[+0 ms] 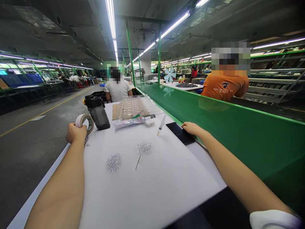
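My left hand is closed on a roll of tape at the left edge of the white table. Beside the upper right corner of a dark phone is my right hand, its fingers bent at the table's right edge; whether they grip anything is hidden. Two small heaps of clear, glittering pieces, one left and one right, lie on the table. A thin stick lies just below the right heap. A syringe with an orange tip lies left of the phone.
A dark bottle stands beyond the tape. Clear plastic trays, a tube and a white case lie at the back. A green conveyor runs along the right. Two people sit ahead, in white and orange shirts.
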`<state>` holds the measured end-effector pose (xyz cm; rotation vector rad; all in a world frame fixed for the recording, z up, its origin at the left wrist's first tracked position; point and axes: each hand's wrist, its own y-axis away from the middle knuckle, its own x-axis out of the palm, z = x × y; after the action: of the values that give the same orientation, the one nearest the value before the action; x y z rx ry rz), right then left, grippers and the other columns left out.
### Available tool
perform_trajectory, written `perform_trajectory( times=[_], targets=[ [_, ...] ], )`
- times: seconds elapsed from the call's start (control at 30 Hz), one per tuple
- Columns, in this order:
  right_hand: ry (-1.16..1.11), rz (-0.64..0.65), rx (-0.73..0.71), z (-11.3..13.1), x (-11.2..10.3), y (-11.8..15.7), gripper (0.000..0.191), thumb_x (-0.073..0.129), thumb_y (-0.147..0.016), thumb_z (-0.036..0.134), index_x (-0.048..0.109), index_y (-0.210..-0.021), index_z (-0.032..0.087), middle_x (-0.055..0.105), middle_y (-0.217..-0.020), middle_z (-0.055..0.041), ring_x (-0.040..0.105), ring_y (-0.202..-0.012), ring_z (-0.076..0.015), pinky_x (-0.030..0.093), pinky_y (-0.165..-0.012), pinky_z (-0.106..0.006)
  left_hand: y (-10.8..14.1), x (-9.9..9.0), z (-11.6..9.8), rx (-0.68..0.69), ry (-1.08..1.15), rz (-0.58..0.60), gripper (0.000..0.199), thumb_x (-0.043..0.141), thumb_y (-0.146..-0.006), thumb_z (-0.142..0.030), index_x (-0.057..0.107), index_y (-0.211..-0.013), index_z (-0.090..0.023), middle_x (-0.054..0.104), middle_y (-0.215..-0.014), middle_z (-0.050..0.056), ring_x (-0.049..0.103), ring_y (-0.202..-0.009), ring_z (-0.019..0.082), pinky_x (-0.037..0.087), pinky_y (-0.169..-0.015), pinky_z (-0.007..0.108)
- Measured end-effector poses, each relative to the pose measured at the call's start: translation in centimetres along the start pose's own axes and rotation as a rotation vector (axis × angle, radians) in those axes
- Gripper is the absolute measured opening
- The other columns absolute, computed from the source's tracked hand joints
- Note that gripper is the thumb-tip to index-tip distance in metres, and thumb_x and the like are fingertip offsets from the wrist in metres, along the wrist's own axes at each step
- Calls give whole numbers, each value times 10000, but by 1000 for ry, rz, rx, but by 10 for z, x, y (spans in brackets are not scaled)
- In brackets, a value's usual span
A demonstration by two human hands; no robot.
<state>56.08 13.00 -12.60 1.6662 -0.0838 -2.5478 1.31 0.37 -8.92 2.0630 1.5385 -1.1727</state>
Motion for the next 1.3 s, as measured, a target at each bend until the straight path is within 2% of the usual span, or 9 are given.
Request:
perform_trajectory(
  times=[0.13, 0.37, 0.5, 0.6, 0.7, 0.83, 1.03, 1.17, 1.3],
  targets=[
    [0, -3, 5, -1, 0, 0, 309, 627, -1023, 116, 896, -1149, 200, 915, -1307, -143, 830, -1190, -298, 598, -910, -325, 0, 0, 2, -27, -33, 93, 401, 808, -1069, -309, 737, -1412, -113, 769, -1624, 316, 741, -1575, 474, 634, -1261, 587],
    [-3, 0, 3, -1, 0, 0, 285, 638, -1011, 136, 889, -1106, 230, 918, -1281, -121, 831, -1212, -299, 604, -917, -322, 2, 2, 0, 26, 59, -42, 376, 770, -1096, -380, 714, -1434, -222, 814, -1578, 225, 781, -1518, 429, 639, -1256, 583],
    [0, 4, 13, 0, -1, 1, 283, 600, -1058, 125, 861, -1075, 233, 913, -1319, -122, 830, -1210, -289, 581, -876, -310, 0, 2, 1, -15, 10, 73, 509, 815, -1073, -346, 682, -1520, -141, 770, -1649, 272, 739, -1580, 441, 608, -1295, 572],
    [4, 11, 20, 1, -1, 2, 299, 579, -1078, 111, 858, -1070, 218, 911, -1338, -138, 836, -1186, -285, 573, -862, -317, -2, 2, 4, -9, -44, 136, 458, 834, -1057, -330, 714, -1446, -118, 753, -1665, 295, 731, -1590, 445, 614, -1283, 560],
    [2, 14, 17, 1, -2, 3, 304, 586, -1076, 101, 867, -1087, 216, 913, -1345, -137, 835, -1201, -289, 582, -890, -321, -1, 1, 2, 5, -46, 83, 360, 813, -1073, -350, 738, -1374, -168, 799, -1597, 259, 777, -1524, 428, 650, -1227, 554],
    [-4, 5, 15, 1, -2, 3, 296, 618, -1063, 97, 884, -1111, 218, 913, -1366, -136, 838, -1242, -297, 595, -940, -316, 5, -2, -3, 16, -2, 0, 422, 762, -1125, -400, 734, -1489, -188, 809, -1588, 232, 782, -1521, 416, 658, -1239, 566],
    [-19, -11, 24, 1, -2, 3, 239, 685, -997, 95, 888, -1031, 218, 919, -1272, -138, 847, -1163, -300, 608, -917, -318, -1, 3, -1, 34, -94, 149, 483, 821, -1085, -369, 755, -1470, -86, 764, -1627, 321, 746, -1567, 475, 642, -1254, 560],
    [-55, -37, -1, 3, -5, 6, 233, 655, -1023, 133, 871, -1081, 199, 893, -1235, -145, 825, -1099, -271, 600, -864, -293, -4, 6, 2, 16, -80, 50, 358, 829, -1098, -345, 768, -1393, -153, 808, -1590, 252, 783, -1514, 443, 660, -1212, 544],
    [-251, -10, 60, 2, -3, 2, 229, 650, -1042, 262, 827, -1162, 181, 825, -1082, -137, 743, -880, -239, 587, -703, -302, 2, 5, 1, 23, -5, -25, 218, 765, -1157, -367, 754, -1334, -240, 846, -1514, 212, 815, -1453, 410, 664, -1166, 513]
  ],
)
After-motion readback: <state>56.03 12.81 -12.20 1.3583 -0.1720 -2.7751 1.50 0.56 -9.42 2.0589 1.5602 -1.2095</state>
